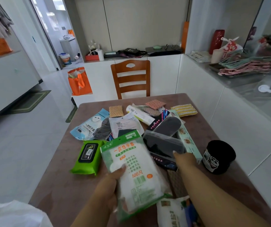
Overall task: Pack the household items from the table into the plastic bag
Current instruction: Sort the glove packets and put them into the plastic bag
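My left hand (110,185) grips a green and white pack of disposable gloves (134,171) and holds it above the near part of the brown table (54,190). My right hand (184,158) reaches over the pile and rests on a clear pouch of dark insoles (162,145); its fingers are partly hidden. A white plastic bag (15,215) shows at the bottom left corner. A green wet-wipes pack (87,157) lies left of the glove pack. A blue glove pack (89,126) lies further back.
A black roll with a panda label (216,157) stands at the table's right. Scouring cloths (116,111), a white roll (139,114) and yellow sponges (184,109) lie at the far side. A wooden chair (131,77) stands behind the table, a white counter (229,89) to the right.
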Demonstrator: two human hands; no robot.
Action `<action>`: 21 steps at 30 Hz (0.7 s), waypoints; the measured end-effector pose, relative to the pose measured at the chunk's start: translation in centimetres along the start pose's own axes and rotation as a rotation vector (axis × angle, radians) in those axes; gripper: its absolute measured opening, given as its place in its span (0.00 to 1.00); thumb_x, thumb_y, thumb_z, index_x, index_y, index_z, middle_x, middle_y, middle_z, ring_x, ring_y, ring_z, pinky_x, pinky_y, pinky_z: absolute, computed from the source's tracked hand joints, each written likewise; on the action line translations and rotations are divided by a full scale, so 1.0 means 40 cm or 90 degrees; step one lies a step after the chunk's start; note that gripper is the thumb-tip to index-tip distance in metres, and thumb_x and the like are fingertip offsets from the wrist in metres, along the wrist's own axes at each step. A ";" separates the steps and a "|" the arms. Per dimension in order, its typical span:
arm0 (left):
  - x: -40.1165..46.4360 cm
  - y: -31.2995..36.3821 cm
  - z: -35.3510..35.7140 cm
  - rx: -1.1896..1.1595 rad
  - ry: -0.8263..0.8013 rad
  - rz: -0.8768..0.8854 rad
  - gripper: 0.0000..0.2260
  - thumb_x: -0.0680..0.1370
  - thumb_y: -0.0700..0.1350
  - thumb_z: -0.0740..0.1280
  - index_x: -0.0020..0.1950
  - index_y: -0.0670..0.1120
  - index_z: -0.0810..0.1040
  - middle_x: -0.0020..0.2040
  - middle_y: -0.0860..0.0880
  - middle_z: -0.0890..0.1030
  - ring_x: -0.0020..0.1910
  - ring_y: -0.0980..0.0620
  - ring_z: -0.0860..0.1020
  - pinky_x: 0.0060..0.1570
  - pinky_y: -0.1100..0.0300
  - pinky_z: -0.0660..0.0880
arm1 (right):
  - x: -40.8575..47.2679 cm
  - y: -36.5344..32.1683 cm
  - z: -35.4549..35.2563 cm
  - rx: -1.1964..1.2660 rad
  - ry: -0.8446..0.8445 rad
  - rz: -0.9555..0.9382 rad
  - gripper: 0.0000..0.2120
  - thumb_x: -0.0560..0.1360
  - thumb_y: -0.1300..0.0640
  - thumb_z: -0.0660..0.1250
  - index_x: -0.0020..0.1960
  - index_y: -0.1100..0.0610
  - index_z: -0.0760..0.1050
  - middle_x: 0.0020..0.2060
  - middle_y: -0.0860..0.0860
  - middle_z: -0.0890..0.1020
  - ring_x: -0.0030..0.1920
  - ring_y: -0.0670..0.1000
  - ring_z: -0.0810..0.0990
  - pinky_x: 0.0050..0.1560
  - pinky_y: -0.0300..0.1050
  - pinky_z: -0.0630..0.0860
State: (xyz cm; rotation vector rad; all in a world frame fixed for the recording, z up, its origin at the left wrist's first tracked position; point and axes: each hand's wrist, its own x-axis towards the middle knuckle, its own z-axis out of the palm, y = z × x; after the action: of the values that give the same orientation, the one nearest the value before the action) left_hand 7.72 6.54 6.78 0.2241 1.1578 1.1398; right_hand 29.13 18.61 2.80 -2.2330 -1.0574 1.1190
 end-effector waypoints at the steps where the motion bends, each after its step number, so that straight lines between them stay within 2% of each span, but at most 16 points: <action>1: 0.005 0.000 -0.004 -0.003 0.010 -0.007 0.13 0.77 0.40 0.66 0.60 0.38 0.77 0.51 0.34 0.84 0.47 0.36 0.84 0.42 0.39 0.81 | 0.005 -0.011 0.010 0.013 -0.013 0.007 0.30 0.75 0.45 0.66 0.64 0.69 0.72 0.58 0.63 0.79 0.54 0.63 0.80 0.45 0.48 0.73; 4: 0.022 -0.005 -0.019 -0.019 0.027 -0.030 0.15 0.79 0.43 0.65 0.62 0.38 0.76 0.54 0.33 0.83 0.54 0.35 0.81 0.53 0.36 0.76 | 0.018 -0.027 0.035 0.069 -0.031 -0.013 0.22 0.74 0.50 0.69 0.59 0.66 0.77 0.58 0.62 0.80 0.56 0.62 0.79 0.52 0.49 0.75; 6: 0.029 -0.009 -0.025 -0.045 0.035 -0.036 0.16 0.78 0.46 0.65 0.63 0.39 0.76 0.55 0.34 0.83 0.56 0.34 0.80 0.57 0.34 0.73 | 0.008 -0.034 0.039 0.116 -0.018 -0.094 0.07 0.73 0.53 0.68 0.43 0.57 0.78 0.50 0.59 0.82 0.52 0.61 0.80 0.54 0.52 0.77; 7: 0.031 -0.011 -0.028 -0.055 0.043 -0.032 0.17 0.79 0.47 0.65 0.63 0.39 0.76 0.55 0.34 0.83 0.56 0.35 0.80 0.57 0.33 0.73 | -0.011 -0.042 0.028 0.163 -0.012 -0.140 0.09 0.74 0.55 0.67 0.36 0.56 0.73 0.44 0.57 0.81 0.47 0.59 0.79 0.50 0.51 0.76; 9: 0.030 -0.011 -0.028 -0.075 0.042 -0.023 0.17 0.79 0.50 0.63 0.62 0.40 0.77 0.53 0.35 0.84 0.54 0.37 0.81 0.53 0.37 0.76 | -0.059 -0.056 -0.003 0.204 0.016 -0.312 0.13 0.75 0.59 0.66 0.34 0.60 0.67 0.38 0.53 0.76 0.42 0.54 0.75 0.41 0.45 0.69; 10: 0.029 -0.010 -0.028 -0.086 0.034 -0.017 0.18 0.79 0.52 0.62 0.62 0.40 0.78 0.53 0.36 0.84 0.54 0.38 0.81 0.50 0.40 0.77 | -0.093 -0.065 -0.020 0.191 -0.007 -0.423 0.12 0.74 0.60 0.66 0.35 0.61 0.68 0.42 0.49 0.77 0.44 0.49 0.75 0.42 0.42 0.69; 12: 0.034 -0.011 -0.033 -0.109 0.010 -0.003 0.23 0.79 0.59 0.59 0.62 0.42 0.78 0.54 0.37 0.84 0.52 0.39 0.83 0.46 0.43 0.80 | -0.153 -0.067 -0.037 0.109 -0.166 -0.576 0.08 0.72 0.59 0.67 0.34 0.55 0.72 0.55 0.39 0.79 0.56 0.40 0.76 0.54 0.39 0.72; 13: 0.040 -0.012 -0.042 -0.120 -0.003 0.001 0.26 0.78 0.62 0.58 0.63 0.43 0.78 0.56 0.37 0.83 0.54 0.38 0.82 0.47 0.42 0.80 | -0.181 -0.059 -0.032 0.057 -0.280 -0.586 0.09 0.71 0.60 0.66 0.33 0.52 0.73 0.59 0.37 0.78 0.60 0.41 0.76 0.57 0.40 0.73; 15: 0.052 -0.009 -0.055 -0.151 -0.026 0.006 0.31 0.76 0.67 0.57 0.66 0.45 0.77 0.62 0.36 0.80 0.61 0.35 0.78 0.58 0.38 0.75 | -0.216 -0.021 0.004 -0.021 -0.466 -0.534 0.15 0.71 0.63 0.64 0.28 0.48 0.74 0.59 0.39 0.80 0.61 0.43 0.76 0.58 0.35 0.72; 17: 0.047 -0.006 -0.055 -0.157 -0.039 -0.004 0.30 0.76 0.65 0.58 0.64 0.43 0.78 0.61 0.35 0.80 0.62 0.35 0.77 0.63 0.39 0.70 | -0.243 0.007 0.030 -0.018 -0.547 -0.486 0.16 0.70 0.60 0.62 0.25 0.49 0.76 0.56 0.46 0.83 0.61 0.44 0.77 0.59 0.36 0.70; 19: 0.040 -0.008 -0.041 -0.060 -0.030 -0.009 0.22 0.76 0.56 0.65 0.59 0.39 0.79 0.56 0.34 0.82 0.55 0.36 0.80 0.59 0.42 0.74 | -0.244 0.022 0.037 0.044 -0.541 -0.467 0.16 0.72 0.55 0.61 0.26 0.52 0.77 0.49 0.50 0.86 0.56 0.49 0.81 0.62 0.44 0.72; 21: 0.048 -0.014 -0.036 0.074 0.037 0.010 0.18 0.71 0.40 0.72 0.59 0.36 0.78 0.52 0.34 0.84 0.47 0.37 0.83 0.49 0.46 0.80 | -0.233 0.020 0.033 0.093 -0.426 -0.453 0.16 0.75 0.53 0.62 0.32 0.58 0.77 0.43 0.54 0.85 0.48 0.54 0.82 0.59 0.51 0.75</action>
State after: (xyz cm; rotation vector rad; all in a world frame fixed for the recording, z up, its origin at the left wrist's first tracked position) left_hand 6.79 7.25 4.62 0.2917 1.2765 1.1005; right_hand 24.83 10.85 6.04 -1.1761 -1.7625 1.5373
